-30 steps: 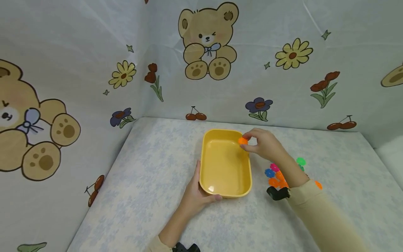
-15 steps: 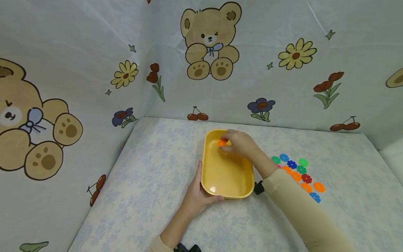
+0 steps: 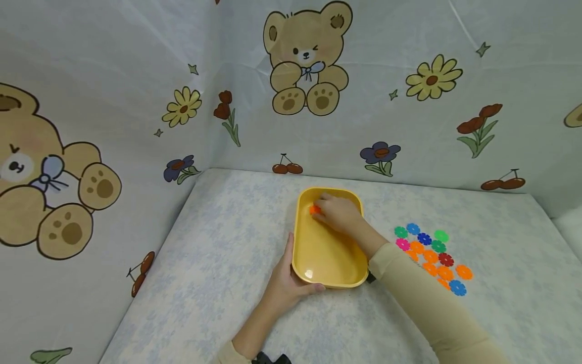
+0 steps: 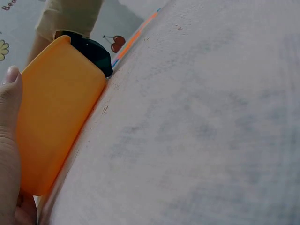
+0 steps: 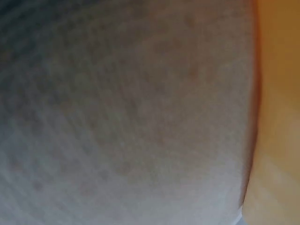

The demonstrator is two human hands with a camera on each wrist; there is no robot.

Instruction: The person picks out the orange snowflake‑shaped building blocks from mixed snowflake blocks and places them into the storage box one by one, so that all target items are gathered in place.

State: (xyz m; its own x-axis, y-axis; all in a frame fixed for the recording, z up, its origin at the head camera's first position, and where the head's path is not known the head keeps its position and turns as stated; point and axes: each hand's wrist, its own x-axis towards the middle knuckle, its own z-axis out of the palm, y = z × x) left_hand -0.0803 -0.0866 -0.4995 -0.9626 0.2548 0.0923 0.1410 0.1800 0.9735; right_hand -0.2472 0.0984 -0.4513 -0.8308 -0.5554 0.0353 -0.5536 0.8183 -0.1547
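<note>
A yellow plastic tray [image 3: 329, 258] with raised sides lies on the table. My left hand [image 3: 282, 285] grips its near left corner, the thumb along the near side and the fingers at the left side. Inside the tray's far part, my right hand [image 3: 338, 215] pinches an orange flower-shaped disc [image 3: 314, 209], low near the left wall. In the left wrist view the tray's outer wall [image 4: 65, 112] shows beside my left thumb [image 4: 8, 150]. Only the tray's side [image 5: 281, 117] and blurred tabletop fill the right wrist view; the right hand is out of it.
To the right of the tray lie several flower-shaped discs in a loose group, among them a pink disc [image 3: 402, 244], a dark red disc [image 3: 446, 259] and a light blue disc [image 3: 457, 287]. A bear-printed cloth [image 3: 336, 136] rises behind the pale table [image 3: 241, 227].
My right hand has moved left from above the tray's right rim and down into the tray with the orange disc. The left hand keeps its grip on the corner.
</note>
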